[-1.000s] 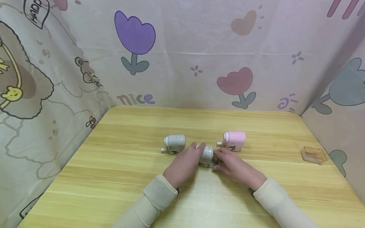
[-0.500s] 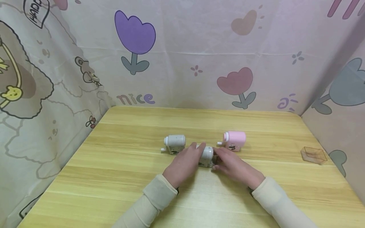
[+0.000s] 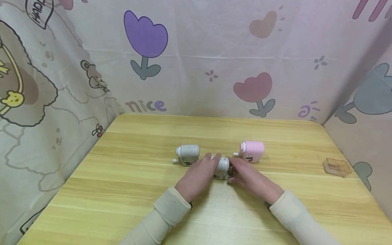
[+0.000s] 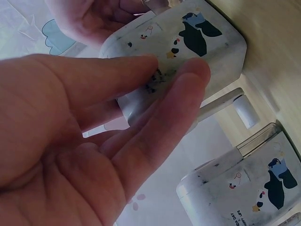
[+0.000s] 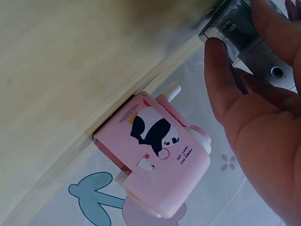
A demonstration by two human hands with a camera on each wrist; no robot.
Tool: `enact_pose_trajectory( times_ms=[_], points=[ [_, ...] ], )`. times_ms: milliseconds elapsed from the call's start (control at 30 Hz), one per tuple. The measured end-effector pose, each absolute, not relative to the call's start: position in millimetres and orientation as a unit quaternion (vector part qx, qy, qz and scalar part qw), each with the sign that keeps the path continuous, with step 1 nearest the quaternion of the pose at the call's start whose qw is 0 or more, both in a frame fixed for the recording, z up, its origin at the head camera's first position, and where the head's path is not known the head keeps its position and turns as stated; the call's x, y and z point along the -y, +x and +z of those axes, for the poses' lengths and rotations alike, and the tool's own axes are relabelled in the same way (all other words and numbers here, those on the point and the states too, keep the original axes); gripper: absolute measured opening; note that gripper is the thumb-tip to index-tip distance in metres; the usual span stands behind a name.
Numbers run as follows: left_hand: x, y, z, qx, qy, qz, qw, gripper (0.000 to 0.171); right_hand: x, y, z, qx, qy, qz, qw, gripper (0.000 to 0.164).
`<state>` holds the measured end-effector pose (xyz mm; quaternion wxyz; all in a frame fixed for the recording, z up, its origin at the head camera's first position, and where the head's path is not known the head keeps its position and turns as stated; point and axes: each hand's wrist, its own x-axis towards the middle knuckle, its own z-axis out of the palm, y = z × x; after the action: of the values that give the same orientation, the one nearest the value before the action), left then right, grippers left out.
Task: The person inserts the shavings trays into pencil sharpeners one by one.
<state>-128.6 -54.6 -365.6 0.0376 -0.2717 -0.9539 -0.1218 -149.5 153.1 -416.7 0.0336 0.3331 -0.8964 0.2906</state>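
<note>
Between my two hands, a white-grey crank pencil sharpener (image 3: 222, 168) with a penguin-like print stands on the wooden table. My left hand (image 3: 197, 177) grips its body, thumb on the printed side (image 4: 214, 59). At the end facing right, my right hand (image 3: 253, 180) pinches the clear shavings drawer (image 5: 220, 36) at the sharpener's lower part. Just behind my left hand stands a second grey sharpener (image 3: 189, 155), its crank to the left. A pink sharpener (image 3: 253, 152) with a panda print (image 5: 155, 129) is behind my right hand.
A clear brownish open box (image 3: 336, 167) lies near the table's right edge. Printed cloth (image 3: 196, 75) hangs behind and along both sides of the wooden table (image 3: 101, 190).
My right hand has shifted very slightly left, toward the sharpener. The left hand and the other sharpeners keep their places.
</note>
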Motion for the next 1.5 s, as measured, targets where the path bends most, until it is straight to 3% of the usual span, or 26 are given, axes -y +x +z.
enact_pose_trajectory(
  times_ms=[367, 1500],
  points=[
    [54.6, -128.3, -367.5, 0.955, -0.269, -0.118, 0.04, 0.048, -152.8, -150.9, -416.5, 0.894, 0.327, 0.305, 0.019, 0.06],
    [52.9, -128.5, -367.4, 0.951, -0.284, -0.101, 0.069, 0.047, -149.1, -152.9, -415.3, 0.891, 0.313, 0.327, 0.017, 0.081]
  ],
)
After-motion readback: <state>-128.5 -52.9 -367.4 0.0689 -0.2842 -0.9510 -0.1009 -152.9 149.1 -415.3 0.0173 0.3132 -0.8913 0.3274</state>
